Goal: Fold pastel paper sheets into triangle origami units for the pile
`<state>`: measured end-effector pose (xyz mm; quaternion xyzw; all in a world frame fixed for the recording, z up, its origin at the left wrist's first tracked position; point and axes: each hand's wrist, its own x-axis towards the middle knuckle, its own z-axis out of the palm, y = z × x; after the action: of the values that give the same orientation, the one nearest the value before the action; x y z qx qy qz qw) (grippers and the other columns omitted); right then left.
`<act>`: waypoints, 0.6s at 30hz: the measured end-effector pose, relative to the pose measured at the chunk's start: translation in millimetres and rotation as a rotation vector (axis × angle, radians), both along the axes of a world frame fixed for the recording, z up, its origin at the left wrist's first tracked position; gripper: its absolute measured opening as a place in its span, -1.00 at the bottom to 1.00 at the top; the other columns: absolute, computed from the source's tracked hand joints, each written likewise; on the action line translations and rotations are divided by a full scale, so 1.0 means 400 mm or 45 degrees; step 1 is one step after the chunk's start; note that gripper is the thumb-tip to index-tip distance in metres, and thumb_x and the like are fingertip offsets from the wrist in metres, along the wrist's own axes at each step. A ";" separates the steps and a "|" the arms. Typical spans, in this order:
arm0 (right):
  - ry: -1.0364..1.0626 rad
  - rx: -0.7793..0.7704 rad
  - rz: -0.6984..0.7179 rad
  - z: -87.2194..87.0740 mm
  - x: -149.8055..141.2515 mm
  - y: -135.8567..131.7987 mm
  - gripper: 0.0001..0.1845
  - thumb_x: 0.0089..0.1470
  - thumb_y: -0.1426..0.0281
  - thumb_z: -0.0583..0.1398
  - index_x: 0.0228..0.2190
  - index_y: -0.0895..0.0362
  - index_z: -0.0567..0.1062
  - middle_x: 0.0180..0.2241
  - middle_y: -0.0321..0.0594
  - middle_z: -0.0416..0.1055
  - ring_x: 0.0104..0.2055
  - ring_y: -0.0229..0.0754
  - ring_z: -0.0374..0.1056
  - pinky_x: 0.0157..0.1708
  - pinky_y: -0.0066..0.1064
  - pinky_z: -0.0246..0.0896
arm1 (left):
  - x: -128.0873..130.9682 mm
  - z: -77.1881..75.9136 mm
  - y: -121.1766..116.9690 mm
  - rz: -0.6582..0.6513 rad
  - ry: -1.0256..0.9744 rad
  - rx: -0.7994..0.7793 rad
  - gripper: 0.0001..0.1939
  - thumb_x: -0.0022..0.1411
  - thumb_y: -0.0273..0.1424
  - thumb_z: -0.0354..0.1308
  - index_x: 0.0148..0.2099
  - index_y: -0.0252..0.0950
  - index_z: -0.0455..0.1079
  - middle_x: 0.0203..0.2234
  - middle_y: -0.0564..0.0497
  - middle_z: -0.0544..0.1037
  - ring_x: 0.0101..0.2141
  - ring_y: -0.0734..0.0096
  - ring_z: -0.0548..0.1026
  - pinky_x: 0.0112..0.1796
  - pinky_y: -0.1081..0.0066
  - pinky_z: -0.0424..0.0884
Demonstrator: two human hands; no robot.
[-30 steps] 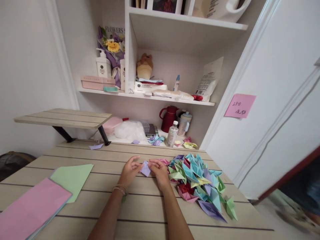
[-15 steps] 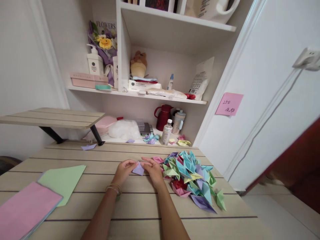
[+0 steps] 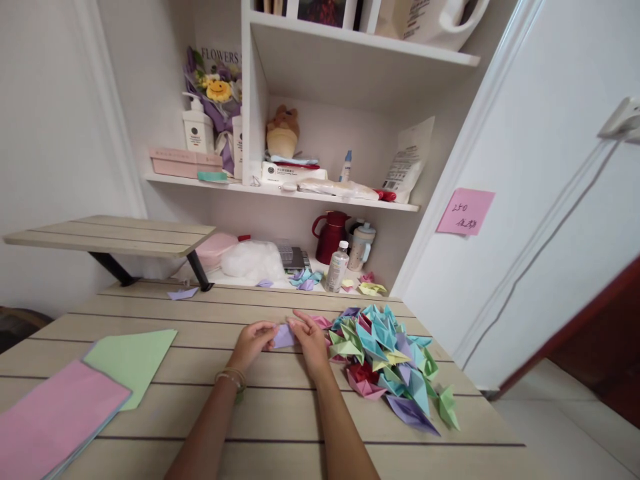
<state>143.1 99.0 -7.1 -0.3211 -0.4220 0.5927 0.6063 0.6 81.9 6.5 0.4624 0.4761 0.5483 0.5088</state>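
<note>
hands still pinching lilac paper | paper now flatter, wider

2 bare forearms come up from the bottom edge, with no sleeve showing on either. The left hand has a thin stack of bangles at its wrist (gold or beige, roughly 2 or 3 bands; the count is hard to make out), with a small greenish bit showing just beside them. The right hand wears nothing: no ring, watch or band that can be seen.
</note>
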 end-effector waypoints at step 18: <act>-0.085 -0.053 0.033 0.006 -0.002 -0.004 -0.59 -0.29 0.16 0.30 -0.40 0.18 0.45 -0.67 -0.30 0.42 -0.73 -0.31 0.24 -0.72 -0.52 0.13 | 0.009 -0.016 0.005 -0.136 -0.162 -0.045 -0.67 -0.13 -0.28 0.27 -0.33 -0.35 0.31 -0.57 -0.01 0.52 -0.55 0.40 0.51 -0.48 0.45 0.42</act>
<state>142.2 97.3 -4.8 -0.3476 -0.4336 0.5982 0.5773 4.1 83.8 0.2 0.4424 0.4271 0.5402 0.5745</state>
